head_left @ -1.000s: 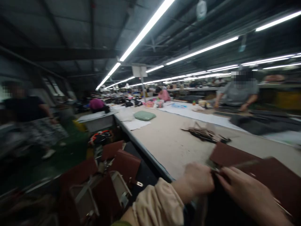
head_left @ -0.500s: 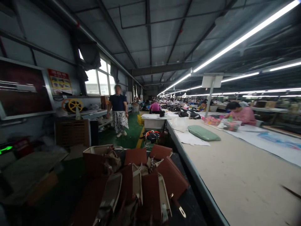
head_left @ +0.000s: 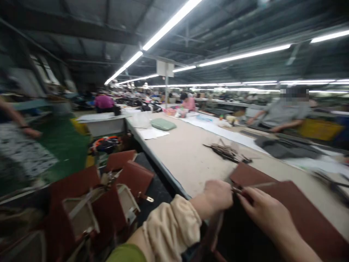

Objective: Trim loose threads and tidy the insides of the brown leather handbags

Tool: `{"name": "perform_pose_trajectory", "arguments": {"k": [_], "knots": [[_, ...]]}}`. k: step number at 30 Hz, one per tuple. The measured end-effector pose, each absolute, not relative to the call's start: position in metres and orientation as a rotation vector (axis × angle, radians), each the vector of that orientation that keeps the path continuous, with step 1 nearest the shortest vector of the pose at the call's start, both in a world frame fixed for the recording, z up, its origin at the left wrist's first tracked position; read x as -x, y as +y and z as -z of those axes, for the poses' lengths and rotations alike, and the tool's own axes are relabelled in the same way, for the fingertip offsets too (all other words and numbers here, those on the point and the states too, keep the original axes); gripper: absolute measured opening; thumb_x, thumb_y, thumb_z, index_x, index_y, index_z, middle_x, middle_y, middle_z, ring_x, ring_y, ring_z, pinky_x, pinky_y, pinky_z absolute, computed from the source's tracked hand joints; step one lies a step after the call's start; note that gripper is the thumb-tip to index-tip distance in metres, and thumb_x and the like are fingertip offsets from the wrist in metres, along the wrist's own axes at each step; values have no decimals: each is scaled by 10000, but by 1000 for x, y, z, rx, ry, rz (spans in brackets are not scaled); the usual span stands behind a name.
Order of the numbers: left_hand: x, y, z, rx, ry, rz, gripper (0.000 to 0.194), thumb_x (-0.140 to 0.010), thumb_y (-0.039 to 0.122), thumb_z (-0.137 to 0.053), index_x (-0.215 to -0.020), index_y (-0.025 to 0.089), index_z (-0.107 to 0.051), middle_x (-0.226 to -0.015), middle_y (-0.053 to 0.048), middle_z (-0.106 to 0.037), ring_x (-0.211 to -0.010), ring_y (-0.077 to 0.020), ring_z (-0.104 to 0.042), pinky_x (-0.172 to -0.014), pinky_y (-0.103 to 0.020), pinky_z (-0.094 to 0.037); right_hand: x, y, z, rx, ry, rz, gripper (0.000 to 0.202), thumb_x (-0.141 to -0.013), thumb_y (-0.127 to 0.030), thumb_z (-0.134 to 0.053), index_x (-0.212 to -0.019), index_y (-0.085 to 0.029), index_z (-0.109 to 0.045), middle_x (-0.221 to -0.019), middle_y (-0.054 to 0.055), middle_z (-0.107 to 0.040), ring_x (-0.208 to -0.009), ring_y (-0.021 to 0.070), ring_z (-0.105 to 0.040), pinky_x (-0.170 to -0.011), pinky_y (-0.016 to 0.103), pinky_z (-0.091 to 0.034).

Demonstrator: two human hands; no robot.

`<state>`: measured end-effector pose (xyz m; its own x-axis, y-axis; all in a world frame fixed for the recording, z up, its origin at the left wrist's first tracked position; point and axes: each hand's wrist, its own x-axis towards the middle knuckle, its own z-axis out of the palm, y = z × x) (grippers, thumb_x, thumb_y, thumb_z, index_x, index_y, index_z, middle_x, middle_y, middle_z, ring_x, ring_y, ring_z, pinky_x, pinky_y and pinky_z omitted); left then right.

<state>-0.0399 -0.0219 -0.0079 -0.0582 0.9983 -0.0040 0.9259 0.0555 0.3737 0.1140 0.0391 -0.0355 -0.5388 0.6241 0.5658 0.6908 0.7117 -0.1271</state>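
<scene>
My left hand, below a beige scrunched cuff, is closed in a fist at the near table edge. Beside it my right hand pinches a thin brown strap that spans the short gap to the left fist. A reddish-brown bag lies under and behind my right hand, partly on the table. Motion blur and my fingers hide the strap's ends. To the left, several more brown bags with pale linings are heaped together, one with a gold-tipped tab.
A bundle of thin dark strips lies on the table ahead. Farther back are a green packet and white sheets. Across the table sits a person in grey. At far left a person in a patterned skirt stands in the aisle.
My view has swung to the right. Both my hands have come into sight with the strap and a brown bag. The person in the aisle now appears closer, at the left edge.
</scene>
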Motion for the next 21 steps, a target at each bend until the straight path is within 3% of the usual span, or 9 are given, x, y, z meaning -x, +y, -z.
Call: {"name": "perform_pose_trajectory", "arguments": {"k": [4,12,21], "knots": [[21,-6,17,-2147,2040,-389,347,-877,309,-333,-904,172,-651,-882,-106,-660,-859,-222,-617,-762,-352,-491,-130,28,18,1226,-2399,186,148,-797,-313,-505,-735,-223,-605,-743,2,-629,-681,150,-575,-576,249,-345],[31,-6,20,-2259,2127,-331,359,-867,333,-326,-863,189,-655,-845,-88,-678,-797,-216,-635,-708,-327,-497,-118,28,17,1253,-2368,184,127,-807,-291,-502,-747,-205,-574,-756,3,-618,-694,131,-554,-596,242,-317],[31,-3,20,-2260,2121,-286,361,-872,352,-325,-872,194,-649,-851,-82,-675,-803,-210,-630,-719,-316,-486,-120,27,10,1287,-2456,234,168,-852,-333,-462,-898,-242,-596,-834,8,-620,-729,147,-570,-579,256,-311]]}}
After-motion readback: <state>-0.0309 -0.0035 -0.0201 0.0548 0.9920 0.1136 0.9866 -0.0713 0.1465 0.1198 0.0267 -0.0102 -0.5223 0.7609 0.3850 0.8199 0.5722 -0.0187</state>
